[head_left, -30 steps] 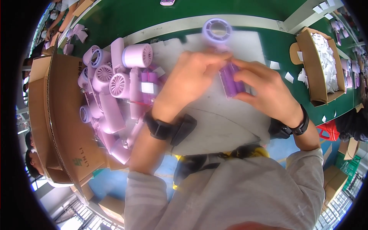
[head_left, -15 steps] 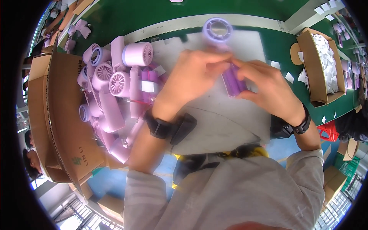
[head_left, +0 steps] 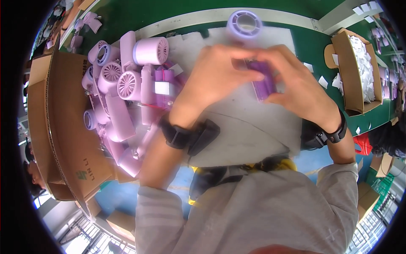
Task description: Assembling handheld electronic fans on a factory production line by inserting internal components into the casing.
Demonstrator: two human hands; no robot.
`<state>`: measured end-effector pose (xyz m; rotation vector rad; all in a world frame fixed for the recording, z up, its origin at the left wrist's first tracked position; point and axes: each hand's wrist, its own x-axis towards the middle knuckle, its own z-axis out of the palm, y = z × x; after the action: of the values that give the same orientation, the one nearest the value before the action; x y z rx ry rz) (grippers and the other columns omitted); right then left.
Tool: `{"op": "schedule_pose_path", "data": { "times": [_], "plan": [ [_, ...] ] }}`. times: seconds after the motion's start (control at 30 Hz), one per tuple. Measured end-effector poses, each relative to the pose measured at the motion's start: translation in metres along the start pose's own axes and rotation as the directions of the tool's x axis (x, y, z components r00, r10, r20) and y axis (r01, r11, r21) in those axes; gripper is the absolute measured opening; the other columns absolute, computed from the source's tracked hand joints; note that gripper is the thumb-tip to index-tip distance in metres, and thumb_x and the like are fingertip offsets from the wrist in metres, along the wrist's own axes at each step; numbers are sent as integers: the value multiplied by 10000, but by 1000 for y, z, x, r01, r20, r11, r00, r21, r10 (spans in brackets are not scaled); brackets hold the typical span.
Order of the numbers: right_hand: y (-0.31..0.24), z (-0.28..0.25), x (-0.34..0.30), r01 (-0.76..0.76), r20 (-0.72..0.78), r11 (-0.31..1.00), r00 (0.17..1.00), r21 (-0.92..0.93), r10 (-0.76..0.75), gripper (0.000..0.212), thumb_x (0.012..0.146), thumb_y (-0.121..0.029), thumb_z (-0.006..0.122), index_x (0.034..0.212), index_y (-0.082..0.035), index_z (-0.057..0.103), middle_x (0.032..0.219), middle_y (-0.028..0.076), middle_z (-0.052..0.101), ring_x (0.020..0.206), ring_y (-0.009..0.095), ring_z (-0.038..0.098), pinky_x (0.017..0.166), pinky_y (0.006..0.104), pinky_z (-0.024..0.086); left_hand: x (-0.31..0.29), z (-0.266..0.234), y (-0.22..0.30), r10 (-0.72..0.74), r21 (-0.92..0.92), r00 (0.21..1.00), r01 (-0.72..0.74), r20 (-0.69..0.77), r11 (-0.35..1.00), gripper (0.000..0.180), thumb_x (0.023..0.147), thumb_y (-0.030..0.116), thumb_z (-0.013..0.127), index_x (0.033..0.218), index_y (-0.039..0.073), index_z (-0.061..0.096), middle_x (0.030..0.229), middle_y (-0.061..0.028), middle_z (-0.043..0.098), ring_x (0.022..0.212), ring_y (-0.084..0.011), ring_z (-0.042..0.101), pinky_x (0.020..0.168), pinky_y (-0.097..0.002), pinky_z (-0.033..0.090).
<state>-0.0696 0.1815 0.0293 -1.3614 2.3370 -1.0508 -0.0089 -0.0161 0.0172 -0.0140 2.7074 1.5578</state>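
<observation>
A purple battery pack (head_left: 264, 83), seemingly two cylinders side by side, is between my hands above the white foam pad (head_left: 249, 131). My right hand (head_left: 296, 82) is closed around it, thumb at the near end and fingers along the right side. My left hand (head_left: 213, 76) pinches its upper end, thumb across the top; the fingertips overlap the right hand's and hide that end. Just beyond my fingers is a round lilac fan head (head_left: 245, 24), its lower part hidden by my hands. Whether it joins the pack I cannot tell.
Left on the pad lie several piled pink handheld fans (head_left: 116, 122), and another purple pack with a white label (head_left: 162, 87). A large cardboard box (head_left: 69, 127) stands left of them. At right, a carton of white paper pieces (head_left: 363, 70) sits on the green table (head_left: 313, 44), loose slips nearby.
Both hands still hold the purple pack. My left thumb now lies across its upper part, and my right fingers are more arched. Fan head and background sit slightly higher in the picture.
</observation>
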Motion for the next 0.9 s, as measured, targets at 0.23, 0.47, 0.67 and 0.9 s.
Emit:
{"op": "schedule_pose_path", "data": {
  "times": [0.23, 0.47, 0.67, 0.9],
  "plan": [
    [7, -9, 4, -34, 112, 993, 993, 114, 21, 740, 557, 17, 847, 1235, -59, 559, 1204, 106, 523, 999, 276, 605, 802, 344, 555, 1, 7, -10, 40, -88, 998, -43, -38, 995, 448, 731, 187, 838, 1153, 104, 713, 771, -24, 685, 614, -68, 482, 575, -257, 433],
    [15, -11, -4, 78, 127, 997, 989, 4, -78, 689, 569, -21, 858, 1213, -36, 612, 1234, 113, 524, 1045, 292, 599, 858, 345, 551, 0, 8, -7, -13, -147, 1000, 11, -13, 989, 445, 737, 156, 824, 1166, 119, 709, 785, -24, 690, 608, -80, 473, 588, -259, 442],
    [9, -6, -11, 151, 87, 976, 986, -156, -139, 707, 582, -79, 865, 1230, -1, 595, 1300, 136, 534, 1129, 316, 588, 925, 371, 528, 1, 13, -12, 39, -159, 999, -44, -35, 986, 452, 732, 136, 818, 1170, 123, 706, 831, -35, 702, 630, -90, 484, 612, -264, 455],
    [6, 1, -9, 180, 63, 938, 984, -296, -169, 710, 603, -161, 863, 1232, 15, 583, 1303, 155, 564, 1132, 337, 595, 951, 376, 505, 0, 22, -21, 140, -176, 985, -156, -102, 972, 473, 765, 145, 780, 1225, 116, 670, 957, -85, 709, 665, -145, 546, 681, -293, 495]
  ]
}}
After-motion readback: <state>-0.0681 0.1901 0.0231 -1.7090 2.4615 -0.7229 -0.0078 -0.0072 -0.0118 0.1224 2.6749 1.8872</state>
